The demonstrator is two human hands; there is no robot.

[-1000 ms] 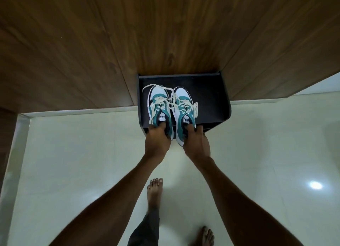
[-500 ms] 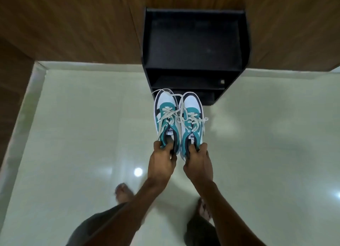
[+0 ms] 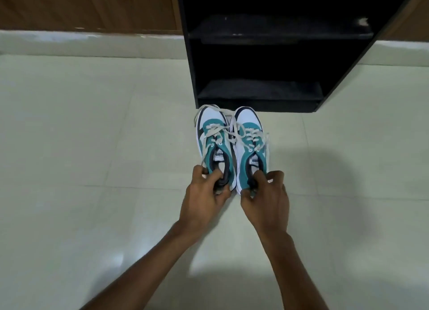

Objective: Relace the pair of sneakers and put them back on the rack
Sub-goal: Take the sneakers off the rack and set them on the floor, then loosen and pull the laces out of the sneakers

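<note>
The two sneakers are being held side by side, touching each other, just in front of the black rack [image 3: 278, 61], with their toes pointing at it. The left sneaker [image 3: 214, 145] is being gripped at its heel by the left hand [image 3: 204, 189], whose grip is clamped on the heel collar, with the thumb tucked inside. The right sneaker [image 3: 251, 142] is being gripped the same way by the right hand [image 3: 264, 193], clamped on its heel. It cannot be told whether the soles are touching the floor [image 3: 92, 147] or are being held just above it.

The task is judged to be only starting. The laces [image 3: 232, 133] are being left loose and messy, trailing across both shoes, so the relacing looks not yet done. Nothing is being kept on the rack shelves that are being shown, so the putting back is being left for later too.

Counted: two sneakers, two hands, one rack, and two shelves being seen inside it.
</note>
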